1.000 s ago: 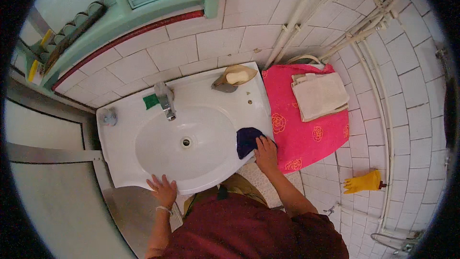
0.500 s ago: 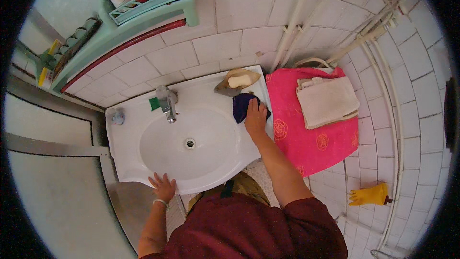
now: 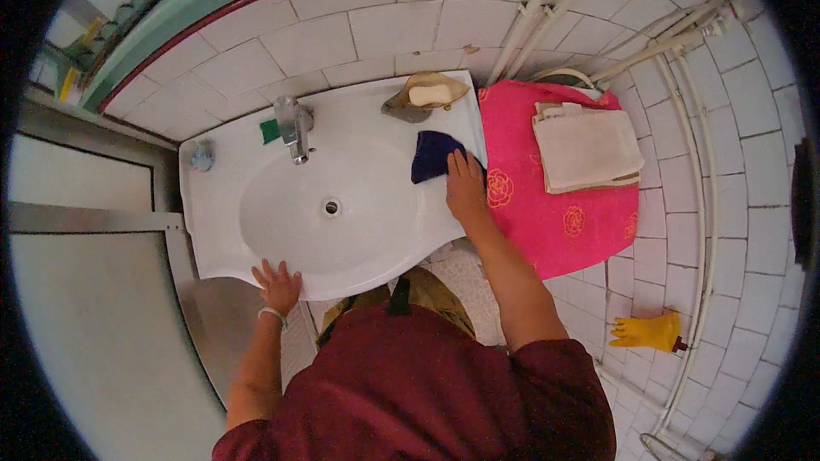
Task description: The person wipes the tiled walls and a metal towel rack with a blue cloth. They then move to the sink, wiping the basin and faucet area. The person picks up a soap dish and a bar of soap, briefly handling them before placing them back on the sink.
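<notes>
A dark blue cloth (image 3: 434, 156) lies on the right rim of the white washbasin (image 3: 376, 243). My right hand (image 3: 466, 186) has its fingers close together on the cloth's right part, pressing it to the rim; part of the cloth is hidden beneath them. At the basin's near left edge, my left hand (image 3: 278, 285) rests with fingers spread and nothing in it. Behind the cloth, a bar of pale soap (image 3: 430, 95) sits in a brownish leaf-shaped dish (image 3: 400, 106). The chrome faucet (image 3: 293, 128) stands at the back, with a small green pad (image 3: 270, 131) beside it.
Right of the basin, a pink flowered cover (image 3: 559, 235) bears folded pale towels (image 3: 589, 149). A yellow rubber glove (image 3: 647, 332) hangs at the tiled wall on the right. Pipes (image 3: 536, 21) run up the back wall. A green shelf (image 3: 188, 21) overhangs at the upper left.
My right hand and the blue cloth have slid a little toward me along the basin's right rim. My left hand stays at the front edge. The whole view has shifted.
</notes>
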`<action>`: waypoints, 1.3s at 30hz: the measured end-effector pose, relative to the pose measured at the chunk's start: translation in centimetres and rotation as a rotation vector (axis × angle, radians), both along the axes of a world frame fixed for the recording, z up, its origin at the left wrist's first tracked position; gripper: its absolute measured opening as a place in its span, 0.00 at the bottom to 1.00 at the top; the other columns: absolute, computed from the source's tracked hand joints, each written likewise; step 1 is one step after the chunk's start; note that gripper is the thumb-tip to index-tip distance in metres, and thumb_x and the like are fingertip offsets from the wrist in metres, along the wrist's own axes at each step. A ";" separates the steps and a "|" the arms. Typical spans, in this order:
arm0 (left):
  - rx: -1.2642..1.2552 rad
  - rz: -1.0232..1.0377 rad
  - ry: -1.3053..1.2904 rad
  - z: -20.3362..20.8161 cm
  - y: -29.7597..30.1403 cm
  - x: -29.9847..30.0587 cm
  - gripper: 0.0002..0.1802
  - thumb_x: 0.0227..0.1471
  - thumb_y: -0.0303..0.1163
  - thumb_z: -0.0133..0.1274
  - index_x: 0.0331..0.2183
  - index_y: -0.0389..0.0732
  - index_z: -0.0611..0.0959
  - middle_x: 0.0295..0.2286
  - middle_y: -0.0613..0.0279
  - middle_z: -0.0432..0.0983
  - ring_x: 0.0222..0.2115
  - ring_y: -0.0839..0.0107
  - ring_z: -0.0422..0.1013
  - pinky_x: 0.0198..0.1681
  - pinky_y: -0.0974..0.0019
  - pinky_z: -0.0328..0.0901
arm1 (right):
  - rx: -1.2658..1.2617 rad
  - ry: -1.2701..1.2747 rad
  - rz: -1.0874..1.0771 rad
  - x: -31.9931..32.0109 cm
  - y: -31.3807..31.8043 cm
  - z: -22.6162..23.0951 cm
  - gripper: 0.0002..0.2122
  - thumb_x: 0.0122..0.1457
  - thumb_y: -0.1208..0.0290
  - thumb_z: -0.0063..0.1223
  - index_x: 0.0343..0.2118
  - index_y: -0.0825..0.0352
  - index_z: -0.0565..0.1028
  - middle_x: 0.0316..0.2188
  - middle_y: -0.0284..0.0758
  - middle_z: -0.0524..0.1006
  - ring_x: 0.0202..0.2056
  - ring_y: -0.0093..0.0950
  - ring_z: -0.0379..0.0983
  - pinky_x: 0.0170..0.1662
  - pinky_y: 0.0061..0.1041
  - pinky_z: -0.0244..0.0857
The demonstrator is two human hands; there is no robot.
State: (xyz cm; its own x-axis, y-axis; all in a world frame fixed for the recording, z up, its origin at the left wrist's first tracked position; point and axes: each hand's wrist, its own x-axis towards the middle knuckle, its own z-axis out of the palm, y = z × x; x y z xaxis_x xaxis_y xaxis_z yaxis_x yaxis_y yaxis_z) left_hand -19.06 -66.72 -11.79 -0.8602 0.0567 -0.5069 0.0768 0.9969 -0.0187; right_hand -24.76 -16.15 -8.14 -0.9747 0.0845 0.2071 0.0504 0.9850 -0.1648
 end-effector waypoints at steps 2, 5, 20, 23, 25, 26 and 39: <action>-0.022 -0.085 0.119 -1.1 -0.8 0.1 0.33 0.54 0.52 0.45 0.56 0.45 0.66 0.60 0.36 0.39 0.60 0.32 0.23 0.54 0.23 0.36 | -0.028 -0.083 0.011 3.4 -0.7 0.5 0.24 0.54 0.76 0.45 0.56 0.71 0.62 0.58 0.43 0.60 0.59 0.43 0.53 0.61 0.42 0.49; -0.116 -0.203 0.249 -4.7 -3.3 1.6 0.32 0.53 0.52 0.46 0.56 0.47 0.67 0.61 0.38 0.38 0.60 0.32 0.23 0.52 0.23 0.42 | -0.134 -0.187 0.023 7.1 -2.0 1.8 0.26 0.52 0.74 0.49 0.57 0.68 0.62 0.59 0.41 0.59 0.59 0.43 0.53 0.60 0.43 0.49; -0.017 0.057 0.054 0.1 -0.1 0.4 0.34 0.53 0.54 0.45 0.57 0.47 0.65 0.62 0.46 0.35 0.61 0.36 0.21 0.55 0.29 0.45 | -0.315 -0.323 0.733 6.5 -9.4 1.2 0.18 0.51 0.70 0.48 0.46 0.64 0.73 0.50 0.36 0.70 0.53 0.40 0.63 0.57 0.38 0.55; -0.037 0.041 0.039 -0.9 -0.8 1.3 0.34 0.53 0.55 0.44 0.57 0.48 0.65 0.62 0.45 0.36 0.61 0.36 0.21 0.55 0.30 0.45 | -0.208 -0.154 0.567 7.9 -2.7 1.0 0.19 0.50 0.74 0.49 0.48 0.63 0.71 0.52 0.36 0.68 0.54 0.40 0.61 0.58 0.37 0.55; -0.028 0.131 -0.023 3.1 2.0 -0.2 0.34 0.53 0.56 0.43 0.57 0.48 0.65 0.62 0.44 0.36 0.61 0.35 0.20 0.55 0.29 0.45 | -0.192 -0.247 0.465 7.7 0.5 3.7 0.21 0.49 0.74 0.52 0.50 0.64 0.70 0.54 0.37 0.66 0.56 0.41 0.58 0.59 0.40 0.52; -0.016 0.139 -0.019 3.7 2.4 -0.5 0.35 0.53 0.56 0.42 0.57 0.48 0.64 0.62 0.44 0.36 0.61 0.35 0.20 0.55 0.29 0.44 | -0.177 -0.229 0.458 7.9 1.0 4.0 0.22 0.48 0.74 0.52 0.50 0.64 0.70 0.54 0.37 0.66 0.56 0.41 0.58 0.59 0.41 0.52; 0.168 0.258 0.018 4.5 2.8 -0.5 0.31 0.53 0.52 0.45 0.56 0.51 0.66 0.62 0.46 0.41 0.61 0.35 0.23 0.51 0.22 0.37 | -0.293 -0.486 0.843 7.9 -18.8 3.6 0.23 0.48 0.71 0.51 0.50 0.67 0.70 0.52 0.39 0.67 0.48 0.43 0.65 0.53 0.41 0.58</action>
State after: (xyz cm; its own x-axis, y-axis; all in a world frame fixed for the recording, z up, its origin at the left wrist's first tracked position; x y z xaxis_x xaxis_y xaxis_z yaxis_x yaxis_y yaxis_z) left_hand -19.55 -63.93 -7.31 -0.8656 -0.0832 -0.4939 -0.1786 0.9725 0.1492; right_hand -16.89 -34.95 -4.52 -0.7133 -0.6856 -0.1454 -0.5164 0.6544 -0.5524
